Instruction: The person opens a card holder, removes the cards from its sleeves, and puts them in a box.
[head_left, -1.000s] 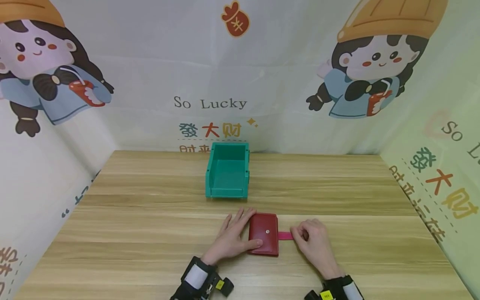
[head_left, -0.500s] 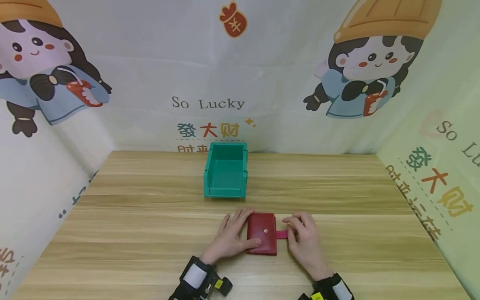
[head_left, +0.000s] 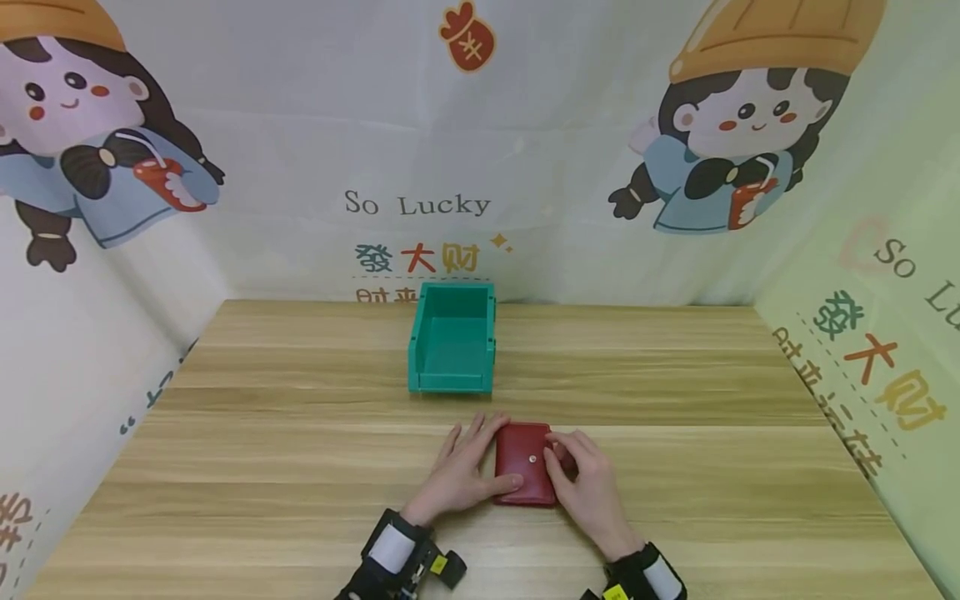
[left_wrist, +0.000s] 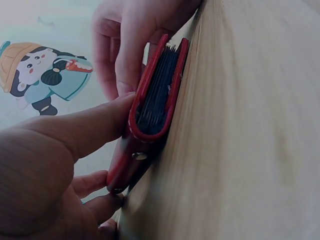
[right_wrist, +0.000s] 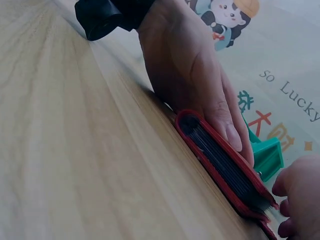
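A small red card holder (head_left: 522, 467) with a metal snap stud on its cover lies on the wooden table. Its dark inner sleeves show from the end in both wrist views. My left hand (head_left: 465, 479) rests along its left side, the thumb (left_wrist: 107, 117) straight on the cover and the fingers stretched at the spine. At the opening side, my right hand (head_left: 588, 487) has curled fingers and thumb against the edge, holding the closing strap. A bit of that strap (right_wrist: 270, 232) shows in the right wrist view; its end is hidden by the hand.
A green plastic bin (head_left: 453, 354), its low front toward me, stands behind the card holder near the table's back edge. Printed cloth (head_left: 555, 167) walls in the back and both sides. Each wrist carries a black camera band.
My right hand has moved left, from beyond the card holder up to its edge. The pink strap, earlier stretched out to the right, is now out of sight in the head view. The left hand stays.
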